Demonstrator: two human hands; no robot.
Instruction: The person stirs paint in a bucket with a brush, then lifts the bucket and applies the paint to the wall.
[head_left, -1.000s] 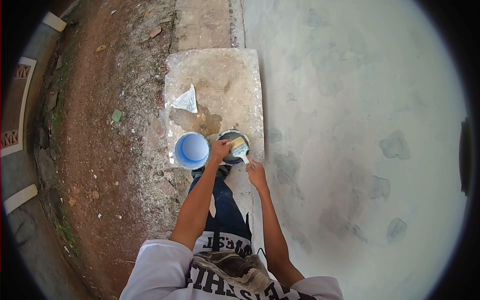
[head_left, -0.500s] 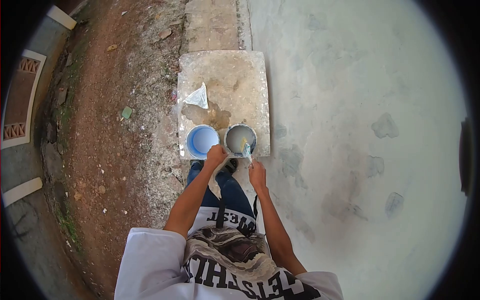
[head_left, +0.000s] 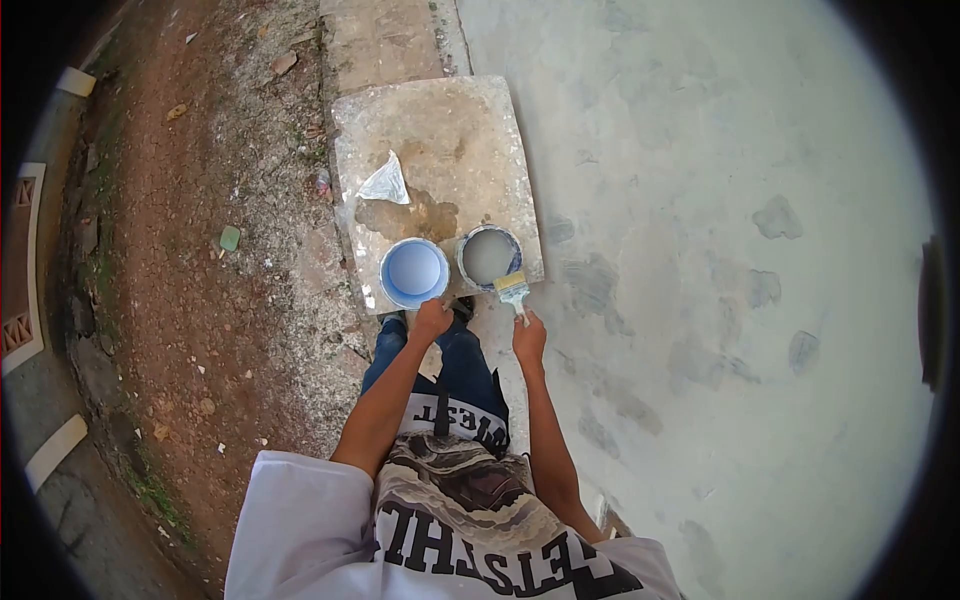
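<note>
My right hand is closed round the handle of a wide paintbrush with pale yellowish bristles. The bristles lie at the near right rim of a dark-edged bucket that holds grey liquid. My left hand is closed just below the near rim of a blue bucket with pale liquid inside. What its fingers grip, if anything, I cannot make out. Both buckets stand side by side at the near end of a stained board.
A crumpled whitish sheet lies on the board beyond the blue bucket, beside a dark wet stain. A pale wall with grey patches rises along the right. Reddish bare ground with stones and litter stretches to the left.
The paintbrush has come out of the grey liquid to the rim, rightward and toward me, its bristles now plainly visible. My left hand stays closed near the blue bucket. The view has shifted slightly.
</note>
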